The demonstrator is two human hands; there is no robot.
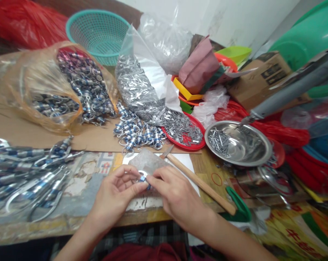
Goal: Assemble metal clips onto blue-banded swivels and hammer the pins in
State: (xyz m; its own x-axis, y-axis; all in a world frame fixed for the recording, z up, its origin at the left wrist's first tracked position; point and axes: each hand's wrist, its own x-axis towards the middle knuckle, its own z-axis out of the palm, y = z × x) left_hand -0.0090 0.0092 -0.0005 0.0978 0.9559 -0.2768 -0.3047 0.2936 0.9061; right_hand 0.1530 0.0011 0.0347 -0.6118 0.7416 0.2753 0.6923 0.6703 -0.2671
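Between my left hand [123,188] and my right hand [170,185] is a small blue-and-silver metal keychain piece [143,178] with a curved silver loop. Both hands pinch it with thumb and fingers, hiding part of it. A flat grey metal plate [146,160] lies just beyond the fingertips. Right of my right hand rests a hammer, its wooden handle [202,185] slanting toward the table edge. Similar blue-and-silver pieces form a small pile [138,132] past the plate. Larger pieces with hooked loops [41,181] are spread out on the left.
An orange-tinted plastic bag [49,79] spills more pieces. Small silver strips fill a clear bag [138,87] and a red plate [199,143]. A steel bowl [250,152] holds metal pins under a grey lever arm [294,87]. A teal basket [98,34] stands behind.
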